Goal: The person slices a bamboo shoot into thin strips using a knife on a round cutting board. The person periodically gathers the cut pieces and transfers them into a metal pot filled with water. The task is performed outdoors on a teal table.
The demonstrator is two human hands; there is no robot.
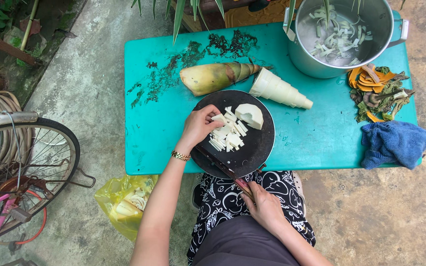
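A round black cutting board (257,145) lies at the front edge of a teal table (316,138). On it sit a pile of white bamboo shoot strips (229,135) and a larger white chunk (250,116). My left hand (199,125) rests on the strips, fingers curled over them. My right hand (265,207) grips the handle of a knife (220,167) whose blade lies along the board's near left rim.
An unpeeled bamboo shoot (215,76) and a peeled white cone (279,88) lie behind the board. A metal pot (341,34) holds cut strips in water. Peelings (378,91), a blue cloth (395,143), a yellow bag (124,199) and a bicycle wheel (25,167) surround the table.
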